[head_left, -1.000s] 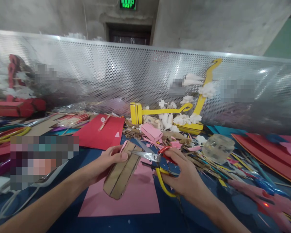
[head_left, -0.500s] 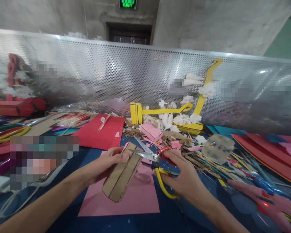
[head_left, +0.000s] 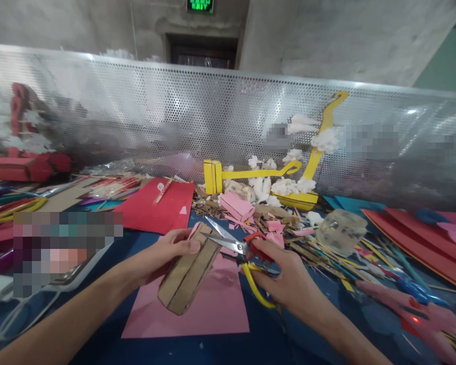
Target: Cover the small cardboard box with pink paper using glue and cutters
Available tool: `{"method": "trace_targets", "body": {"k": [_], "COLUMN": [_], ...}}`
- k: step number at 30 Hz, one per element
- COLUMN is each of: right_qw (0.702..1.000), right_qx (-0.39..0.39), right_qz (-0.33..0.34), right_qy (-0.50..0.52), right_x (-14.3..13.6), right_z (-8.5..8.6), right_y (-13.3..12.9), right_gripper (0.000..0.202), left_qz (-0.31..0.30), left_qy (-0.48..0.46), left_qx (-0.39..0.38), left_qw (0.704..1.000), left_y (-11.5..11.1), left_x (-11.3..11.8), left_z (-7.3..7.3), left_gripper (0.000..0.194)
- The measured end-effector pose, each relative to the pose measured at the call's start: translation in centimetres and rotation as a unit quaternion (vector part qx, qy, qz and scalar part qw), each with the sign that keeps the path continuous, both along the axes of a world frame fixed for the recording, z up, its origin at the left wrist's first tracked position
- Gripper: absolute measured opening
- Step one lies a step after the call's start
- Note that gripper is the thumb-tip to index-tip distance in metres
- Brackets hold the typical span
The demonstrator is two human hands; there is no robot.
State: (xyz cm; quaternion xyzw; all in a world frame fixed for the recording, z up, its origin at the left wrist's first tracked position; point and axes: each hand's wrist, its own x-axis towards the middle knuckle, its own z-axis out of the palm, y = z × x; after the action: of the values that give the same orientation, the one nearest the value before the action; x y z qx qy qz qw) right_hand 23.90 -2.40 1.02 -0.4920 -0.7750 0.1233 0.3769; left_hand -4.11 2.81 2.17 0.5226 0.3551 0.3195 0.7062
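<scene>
At seven o'clock from mid-view, the left hand pinches the cardboard piece, now turned slightly clockwise; towards its two o'clock, the right hand grips the scissors, blades parted, so no cut seems closing yet.

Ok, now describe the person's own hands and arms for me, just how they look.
The left hand and right hand are bare, with no gloves. No sleeve, watch or bracelet shows on the left forearm or right forearm. Some fingers are partly hidden, so I can't rule out rings.
</scene>
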Motion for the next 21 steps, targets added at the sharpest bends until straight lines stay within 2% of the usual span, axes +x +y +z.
{"method": "trace_targets", "body": {"k": [9,15,21], "right_qw": [0.999,0.997,0.988], "right_qx": [-0.053,-0.076,-0.138], "right_qz": [-0.003,-0.010,-0.046], "right_qy": [-0.004,0.006,0.048], "right_x": [0.12,0.26,0.36], "right_z": [0.11,-0.03,0.25], "right_y": [0.09,0.23,0.18], "right_gripper": [0.009,0.012,0.011], "left_qz": [-0.032,-0.031,-0.016], "left_qy": [0.009,0.015,0.046], "left_qx": [0.023,0.028,0.047], "left_qw": [0.999,0.999,0.998], "left_y": [0.60,0.55,0.61], "left_x": [-0.45,-0.38,-0.46], "left_z": [-0.12,-0.02,-0.12], "left_gripper": [0.053,0.052,0.053]}}
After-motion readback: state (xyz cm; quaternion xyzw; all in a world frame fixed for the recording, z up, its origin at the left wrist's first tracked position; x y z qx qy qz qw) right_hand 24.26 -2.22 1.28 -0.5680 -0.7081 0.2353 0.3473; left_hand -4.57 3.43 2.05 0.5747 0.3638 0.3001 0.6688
